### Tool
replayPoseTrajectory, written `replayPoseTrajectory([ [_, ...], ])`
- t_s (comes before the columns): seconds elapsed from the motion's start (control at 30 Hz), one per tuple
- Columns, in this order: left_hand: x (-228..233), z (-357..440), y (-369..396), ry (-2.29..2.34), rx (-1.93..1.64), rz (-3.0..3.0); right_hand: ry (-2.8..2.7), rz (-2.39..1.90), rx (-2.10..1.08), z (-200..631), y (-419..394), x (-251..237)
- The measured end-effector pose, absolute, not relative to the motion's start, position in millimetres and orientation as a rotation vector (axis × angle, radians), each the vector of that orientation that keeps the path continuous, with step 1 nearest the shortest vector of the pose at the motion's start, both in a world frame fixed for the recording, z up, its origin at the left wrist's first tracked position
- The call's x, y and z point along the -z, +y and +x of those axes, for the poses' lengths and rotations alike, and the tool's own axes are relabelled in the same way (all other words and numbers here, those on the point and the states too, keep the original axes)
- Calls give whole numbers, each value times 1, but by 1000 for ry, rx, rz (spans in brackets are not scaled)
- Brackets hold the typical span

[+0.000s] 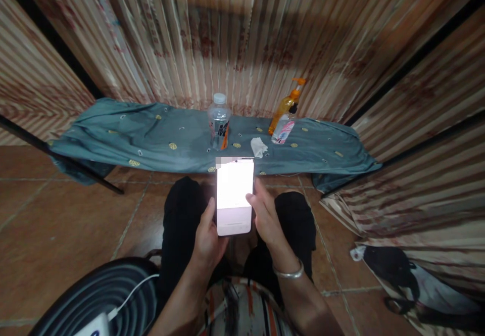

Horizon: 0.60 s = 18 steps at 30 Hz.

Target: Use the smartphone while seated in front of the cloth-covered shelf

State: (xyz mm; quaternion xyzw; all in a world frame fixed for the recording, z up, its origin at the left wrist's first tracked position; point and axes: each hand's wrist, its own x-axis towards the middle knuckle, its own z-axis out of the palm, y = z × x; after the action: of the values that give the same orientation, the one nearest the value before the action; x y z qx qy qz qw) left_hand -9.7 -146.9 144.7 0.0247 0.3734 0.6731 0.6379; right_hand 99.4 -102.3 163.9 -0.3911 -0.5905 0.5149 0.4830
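A phone (234,197) with a bright white screen is held upright over my lap. My left hand (207,237) grips its lower left edge, the thumb lying along the side. My right hand (265,214) holds the right edge, its thumb resting on the screen's right side. A silver bangle (290,274) circles my right wrist. My knees in dark trousers (182,209) sit under the phone.
A teal patterned cloth (125,136) lies on the tiled floor against a striped curtain. On it stand a clear water bottle (219,121), an orange pump bottle (287,104), a crumpled tissue (258,147). A ribbed stool with a white cable (132,290) is lower left; a dark bag (394,270) lower right.
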Motion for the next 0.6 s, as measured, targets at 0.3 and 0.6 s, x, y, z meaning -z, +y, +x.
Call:
replayPoseTrajectory([
  [0.3,-143,-9,-147,836,-1541,58,-1443,-939,-1232,98,-101,-163],
  [0.6,-146,-12,-146,854,-1533,53,-1340,-927,-1335,101,-104,-160],
])
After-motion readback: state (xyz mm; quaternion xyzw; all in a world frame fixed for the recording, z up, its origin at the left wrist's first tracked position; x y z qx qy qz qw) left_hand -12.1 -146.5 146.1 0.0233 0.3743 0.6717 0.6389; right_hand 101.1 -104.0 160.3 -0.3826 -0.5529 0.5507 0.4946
